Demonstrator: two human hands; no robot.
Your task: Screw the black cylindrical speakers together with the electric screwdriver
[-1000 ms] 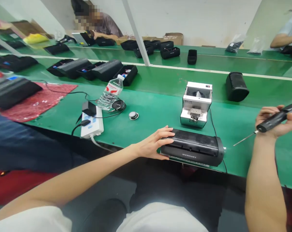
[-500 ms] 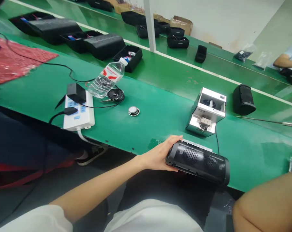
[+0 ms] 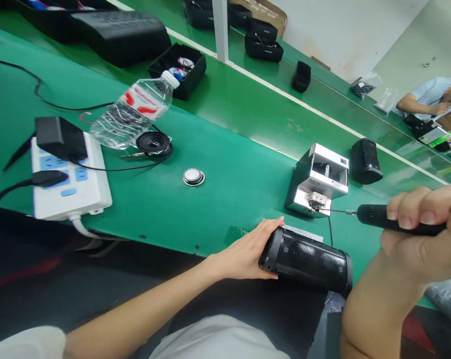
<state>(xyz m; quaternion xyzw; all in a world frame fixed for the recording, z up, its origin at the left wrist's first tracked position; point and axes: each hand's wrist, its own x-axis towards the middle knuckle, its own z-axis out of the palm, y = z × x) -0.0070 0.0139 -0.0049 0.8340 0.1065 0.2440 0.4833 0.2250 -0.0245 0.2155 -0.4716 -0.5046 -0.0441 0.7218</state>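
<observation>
Loading the screwdriver point(image 3: 373, 217) at the feeder point(image 3: 303, 185), looks like from here; right fingers point(image 3: 405, 218) clamped round it, feeder ahead of them. Left fingers point(image 3: 273, 224) clamp the speaker point(image 3: 311, 259) by one end, body rightward of them. Next move probably calls for steady alignment.
</observation>
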